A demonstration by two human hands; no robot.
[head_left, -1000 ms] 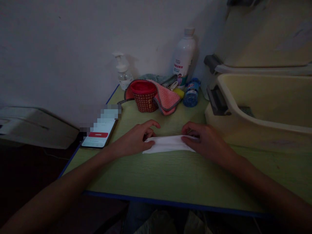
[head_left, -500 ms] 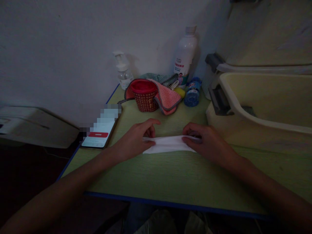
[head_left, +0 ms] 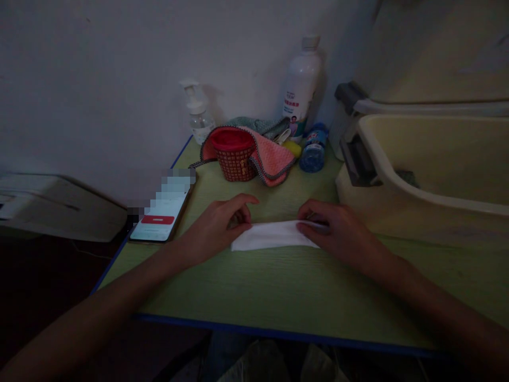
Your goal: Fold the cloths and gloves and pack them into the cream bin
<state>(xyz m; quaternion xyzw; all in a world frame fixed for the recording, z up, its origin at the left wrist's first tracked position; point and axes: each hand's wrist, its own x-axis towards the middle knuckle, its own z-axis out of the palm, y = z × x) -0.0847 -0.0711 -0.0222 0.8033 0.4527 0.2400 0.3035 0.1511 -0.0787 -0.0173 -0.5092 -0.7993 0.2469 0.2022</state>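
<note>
A white folded strip (head_left: 274, 235), cloth or paper, lies lengthwise across the green table between my hands. My left hand (head_left: 222, 223) is closed in a pinch at the strip's upper left edge, its index finger arched forward. At the other end, my right hand (head_left: 334, 228) pinches the strip between thumb and fingers, which hide that end. The strip looks flat and several layers may be folded together; I cannot make out how many.
Left of my hands lies a phone (head_left: 161, 209). Behind are a red patterned cup (head_left: 234, 163), a pink cloth (head_left: 274, 158), a pump bottle (head_left: 198, 114), a white bottle (head_left: 302, 85) and a blue bottle (head_left: 314, 151). A cream bin (head_left: 429, 207) stands right.
My left thumb has slid up to the strip's upper edge, and the left end now lies flatter. My right hand has stayed at its end. The view has shifted slightly.
</note>
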